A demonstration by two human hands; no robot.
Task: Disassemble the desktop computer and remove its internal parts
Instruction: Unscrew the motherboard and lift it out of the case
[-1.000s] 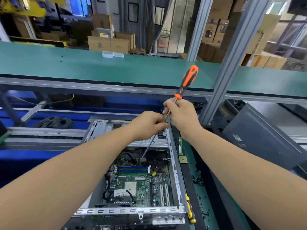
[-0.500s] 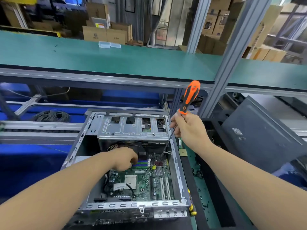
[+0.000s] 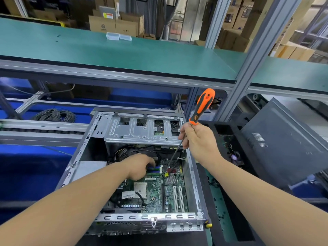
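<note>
Lying open on the tabletop (image 3: 218,206), the desktop computer case (image 3: 192,176) holds everything else described. A silver drive cage (image 3: 140,132) spans the far end of the case. Nearer than the cage, the green motherboard (image 3: 159,190) covers the case floor, with two white expansion slots (image 3: 177,196) on its right part and blue and green memory slots (image 3: 156,169) toward its far edge. Black cables (image 3: 124,151) bunch under the cage. The left hand (image 3: 141,166) reaches into the case, fingers curled down at the memory slots; whether it grips anything I cannot tell. The right hand (image 3: 198,139), above the case's right wall, grasps an orange-handled screwdriver (image 3: 202,106) by the shaft, its tip down at the motherboard.
</note>
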